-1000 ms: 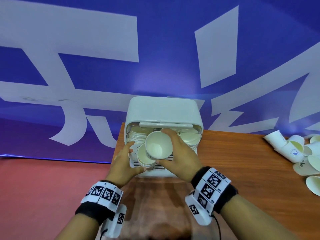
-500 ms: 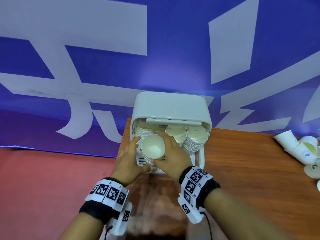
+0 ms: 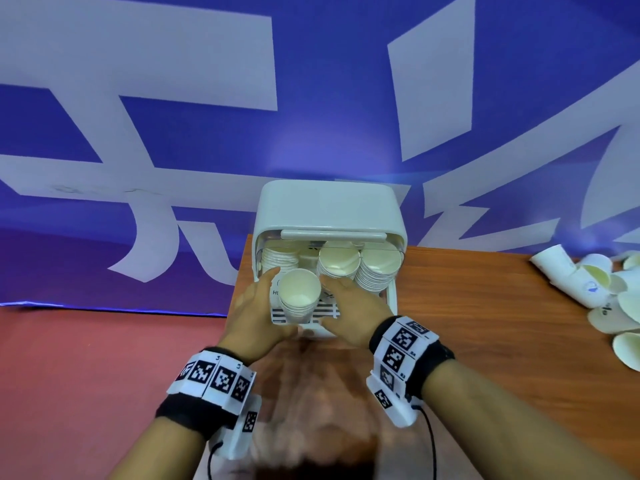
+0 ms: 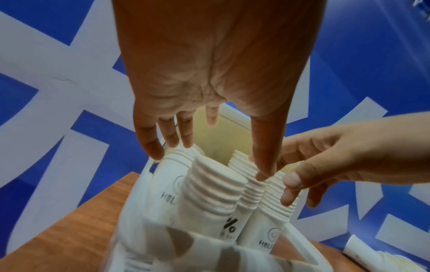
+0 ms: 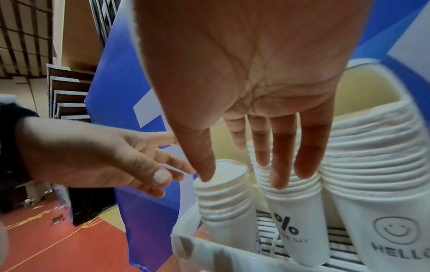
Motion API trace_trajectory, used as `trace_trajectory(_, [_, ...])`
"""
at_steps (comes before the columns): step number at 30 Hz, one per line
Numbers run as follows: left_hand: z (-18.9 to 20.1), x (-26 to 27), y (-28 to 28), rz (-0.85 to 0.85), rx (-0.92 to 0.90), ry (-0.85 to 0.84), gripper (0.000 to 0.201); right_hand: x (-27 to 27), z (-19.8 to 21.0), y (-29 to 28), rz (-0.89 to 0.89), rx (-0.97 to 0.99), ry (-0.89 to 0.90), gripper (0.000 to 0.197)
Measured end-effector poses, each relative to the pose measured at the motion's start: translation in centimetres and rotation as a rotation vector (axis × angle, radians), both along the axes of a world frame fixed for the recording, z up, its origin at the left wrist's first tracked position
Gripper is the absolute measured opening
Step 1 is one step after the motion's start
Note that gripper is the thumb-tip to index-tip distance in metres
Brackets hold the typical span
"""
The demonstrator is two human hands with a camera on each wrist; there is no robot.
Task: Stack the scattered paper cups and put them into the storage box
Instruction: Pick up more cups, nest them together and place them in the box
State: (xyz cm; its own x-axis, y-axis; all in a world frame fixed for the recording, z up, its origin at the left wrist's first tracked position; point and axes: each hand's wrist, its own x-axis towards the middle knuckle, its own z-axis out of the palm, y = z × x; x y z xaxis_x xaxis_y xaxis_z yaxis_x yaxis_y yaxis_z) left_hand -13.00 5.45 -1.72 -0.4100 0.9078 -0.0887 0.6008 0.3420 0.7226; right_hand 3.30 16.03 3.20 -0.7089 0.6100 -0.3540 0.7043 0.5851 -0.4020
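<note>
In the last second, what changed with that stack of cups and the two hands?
The cup stack went down into the storage box. The right hand let go and opened; the left hand opened beside it. Other stacks and loose cups stayed put.

A second ago the right hand (image 3: pixel 349 311) gripped the stack of cups (image 3: pixel 298 299) above the front of the storage box (image 3: pixel 329 206) while the left hand (image 3: pixel 254 310) steadied it. Now the stack stands inside the box at its front left, and both hands have let go, fingers straightened on either side, the right thumb touching its rim. More of the loose cups (image 3: pixel 588 289) at the bench's right edge now show.
</note>
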Motion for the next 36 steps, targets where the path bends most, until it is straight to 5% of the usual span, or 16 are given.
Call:
trace_trajectory(17, [5.9, 16.9, 5.1, -0.189, 0.093, -0.042, 0.08, 17.8, 3.6, 2.4, -0.151, 0.059, 0.056, 0.056])
trace_trajectory(28, [5.3, 36.1, 10.6, -0.183, -0.057, -0.029, 0.07, 40.6, 1.9, 8.3, -0.226, -0.006, -0.024, 0.057])
trace_trajectory(36, [3.9, 43.4, 14.6, -0.291, -0.13, -0.018, 0.067, 47.7, 0.7, 11.5, -0.275, 0.04, -0.096, 0.052])
